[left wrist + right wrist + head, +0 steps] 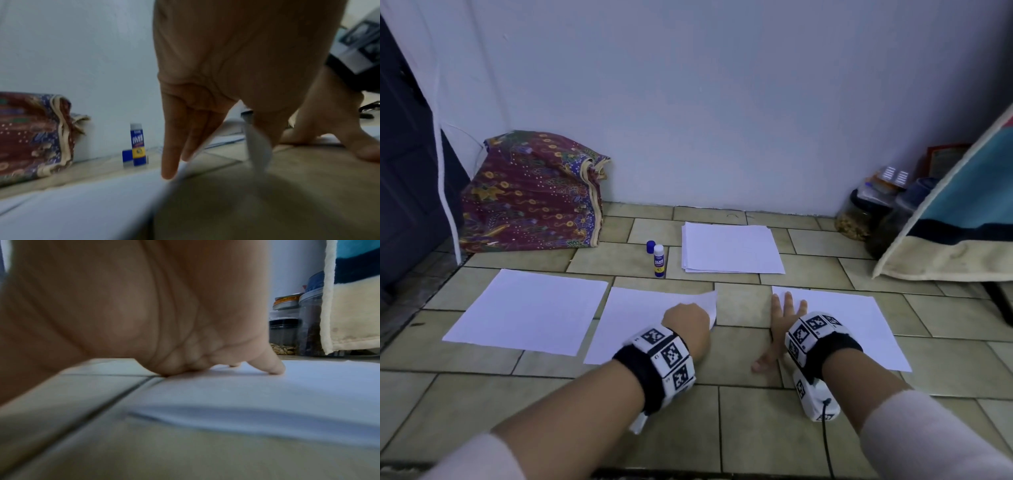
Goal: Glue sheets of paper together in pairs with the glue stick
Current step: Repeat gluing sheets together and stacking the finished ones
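Observation:
Three single white sheets lie in a row on the tiled floor: a left sheet (pixel 527 308), a middle sheet (pixel 633 318) and a right sheet (pixel 852 325). My left hand (pixel 686 320) is at the middle sheet's right edge, fingers pointing down, and pinches its lifted corner (pixel 709 303); in the left wrist view the raised paper edge (pixel 257 146) runs down from the thumb. My right hand (pixel 784 318) lies flat with fingers spread, pressing the right sheet's (pixel 267 394) left edge. The glue stick (pixel 659 261) stands upright, uncapped, beside its blue cap (pixel 651 246). A paper stack (pixel 731 248) lies behind.
A patterned cloth bundle (pixel 530 192) sits against the wall at back left, with a dark door (pixel 404 171) further left. Jars (pixel 859 212) and a hanging blue-and-cream blanket (pixel 962 222) stand at the right. Bare tiles (pixel 743 308) separate the middle and right sheets.

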{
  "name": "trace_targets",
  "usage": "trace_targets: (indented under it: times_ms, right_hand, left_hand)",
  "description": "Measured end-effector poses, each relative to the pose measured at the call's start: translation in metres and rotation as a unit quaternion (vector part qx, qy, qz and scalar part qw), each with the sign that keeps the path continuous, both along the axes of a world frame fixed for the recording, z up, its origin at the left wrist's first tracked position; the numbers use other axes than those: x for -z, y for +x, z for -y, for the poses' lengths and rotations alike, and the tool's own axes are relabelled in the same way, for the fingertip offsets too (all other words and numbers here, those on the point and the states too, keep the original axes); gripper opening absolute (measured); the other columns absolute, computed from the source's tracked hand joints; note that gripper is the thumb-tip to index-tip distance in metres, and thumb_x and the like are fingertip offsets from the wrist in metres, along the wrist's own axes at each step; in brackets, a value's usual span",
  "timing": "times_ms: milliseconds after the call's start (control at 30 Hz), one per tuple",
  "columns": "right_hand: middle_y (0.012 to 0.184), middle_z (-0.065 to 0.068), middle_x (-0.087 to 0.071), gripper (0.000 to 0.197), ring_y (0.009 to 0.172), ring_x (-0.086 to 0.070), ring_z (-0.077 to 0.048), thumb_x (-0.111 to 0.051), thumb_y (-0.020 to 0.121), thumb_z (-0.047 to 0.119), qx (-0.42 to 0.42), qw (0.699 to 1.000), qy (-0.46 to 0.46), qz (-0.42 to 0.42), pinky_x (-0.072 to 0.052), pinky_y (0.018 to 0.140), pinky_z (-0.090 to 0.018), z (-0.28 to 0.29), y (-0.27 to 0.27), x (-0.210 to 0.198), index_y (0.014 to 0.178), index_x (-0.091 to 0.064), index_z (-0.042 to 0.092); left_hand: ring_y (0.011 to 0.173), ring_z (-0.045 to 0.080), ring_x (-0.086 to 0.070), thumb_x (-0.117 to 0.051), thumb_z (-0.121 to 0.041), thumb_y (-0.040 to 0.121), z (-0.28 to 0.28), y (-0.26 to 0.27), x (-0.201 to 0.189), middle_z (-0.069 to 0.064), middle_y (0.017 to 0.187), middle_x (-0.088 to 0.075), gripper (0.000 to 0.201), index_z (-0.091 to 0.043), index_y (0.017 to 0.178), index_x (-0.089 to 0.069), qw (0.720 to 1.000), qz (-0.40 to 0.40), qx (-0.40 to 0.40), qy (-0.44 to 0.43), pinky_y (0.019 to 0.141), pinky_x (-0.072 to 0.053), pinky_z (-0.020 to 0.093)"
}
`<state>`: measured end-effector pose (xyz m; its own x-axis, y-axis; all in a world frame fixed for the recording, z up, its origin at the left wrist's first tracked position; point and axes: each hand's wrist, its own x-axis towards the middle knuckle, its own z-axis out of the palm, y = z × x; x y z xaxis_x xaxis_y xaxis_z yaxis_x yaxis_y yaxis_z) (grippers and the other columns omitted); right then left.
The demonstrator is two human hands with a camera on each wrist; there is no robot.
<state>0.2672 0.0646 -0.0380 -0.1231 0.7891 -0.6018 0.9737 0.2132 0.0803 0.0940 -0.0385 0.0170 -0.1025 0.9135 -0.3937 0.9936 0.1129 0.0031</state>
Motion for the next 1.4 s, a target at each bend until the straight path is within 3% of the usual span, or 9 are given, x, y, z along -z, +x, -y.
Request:
trace_targets:
  times_ms: [167,400,500,600,700,900,1033,1167,1400]
  right_hand:
    - [0.158,-0.01,0.01,0.141,0.144,-0.003,-0.038,-0.073,0.05,0.075,-0.027,0.999,0.038,0.011,-0.02,0.114,-0.053,-0.005,0.0,-0.017,0.15,0.009,0.019]
    - [0.141,-0.011,-0.038,0.093,0.127,-0.042,-0.03,-0.06,0.072,0.072,-0.023,0.996,0.078,-0.042,-0.038,0.1,-0.039,-0.021,-0.002,-0.042,0.141,-0.036,0.016]
    - [0.097,-0.014,-0.063,0.07,0.093,-0.06,-0.025,-0.049,0.079,0.071,-0.019,0.994,0.072,-0.077,-0.045,0.076,-0.03,-0.041,-0.004,-0.058,0.093,-0.064,0.005]
    - [0.058,-0.009,-0.04,0.064,0.053,-0.04,-0.021,-0.048,0.082,0.068,-0.022,0.983,0.137,-0.119,-0.03,0.052,-0.027,-0.052,-0.013,-0.073,0.054,-0.037,0.011]
    - [0.081,-0.013,-0.063,0.048,0.079,-0.059,-0.026,-0.059,0.086,0.052,-0.03,0.955,0.168,-0.242,-0.045,0.072,-0.032,-0.056,-0.035,-0.076,0.078,-0.061,0.005]
    - [0.099,0.002,-0.059,0.035,0.093,-0.052,-0.01,-0.066,0.085,0.04,-0.066,0.928,0.1,-0.352,-0.04,0.086,-0.023,-0.05,-0.12,-0.064,0.11,-0.063,0.016]
    - [0.1,0.003,-0.055,0.042,0.092,-0.052,-0.011,-0.072,0.082,0.032,-0.039,0.908,0.057,-0.414,-0.04,0.08,-0.023,-0.04,-0.17,-0.054,0.12,-0.059,0.019]
    - [0.098,-0.007,-0.06,0.023,0.09,-0.052,-0.019,-0.069,0.085,0.025,-0.084,0.926,0.085,-0.358,-0.043,0.077,-0.029,-0.039,-0.194,-0.048,0.101,-0.062,0.01]
    - [0.085,-0.001,-0.055,0.03,0.068,-0.053,-0.016,-0.059,0.092,0.026,0.037,0.889,0.002,-0.456,-0.045,0.062,-0.023,-0.043,-0.152,-0.057,0.12,-0.057,0.017]
  left_hand:
    - [0.123,0.027,-0.039,-0.043,-0.069,0.087,-0.007,-0.02,0.015,0.009,0.135,-0.039,0.079,-0.007,0.136,-0.042,0.999,-0.003,0.022,-0.031,0.089,-0.04,0.033]
    - [0.136,0.025,-0.024,-0.075,-0.03,0.08,-0.013,-0.053,0.021,0.006,0.148,-0.023,0.089,-0.019,0.15,-0.022,0.994,-0.018,0.083,-0.067,0.098,-0.045,0.04]
    - [0.136,0.027,-0.02,-0.077,-0.038,0.077,-0.013,-0.058,0.025,0.007,0.145,-0.028,0.089,-0.026,0.148,-0.025,0.996,-0.026,0.069,-0.049,0.099,-0.04,0.042]
    - [0.143,0.038,-0.004,-0.076,-0.039,0.077,-0.011,-0.061,0.026,0.009,0.152,-0.017,0.092,-0.025,0.149,-0.02,0.998,-0.006,0.026,-0.06,0.108,-0.03,0.056]
    - [0.143,0.048,0.006,-0.073,-0.039,0.081,-0.012,-0.065,0.028,0.01,0.159,-0.001,0.101,-0.02,0.153,-0.005,0.994,0.024,-0.007,-0.106,0.11,-0.026,0.061]
    - [0.143,0.048,-0.001,-0.068,-0.041,0.085,-0.017,-0.072,0.038,0.017,0.159,0.011,0.104,-0.016,0.154,0.007,0.993,0.041,0.016,-0.111,0.117,-0.003,0.055]
    - [0.141,0.052,-0.004,-0.07,-0.045,0.081,-0.023,-0.079,0.055,0.015,0.158,0.011,0.109,-0.02,0.153,0.008,0.993,0.051,0.016,-0.109,0.113,-0.015,0.063]
    - [0.141,0.049,-0.012,-0.069,-0.049,0.079,-0.024,-0.081,0.062,0.016,0.158,0.013,0.112,-0.022,0.152,0.011,0.992,0.05,0.016,-0.112,0.112,-0.013,0.065]
    - [0.143,0.048,0.0,-0.071,-0.047,0.081,-0.016,-0.077,0.043,0.01,0.159,0.006,0.106,-0.023,0.154,0.003,0.994,0.049,0.003,-0.102,0.111,-0.028,0.057]
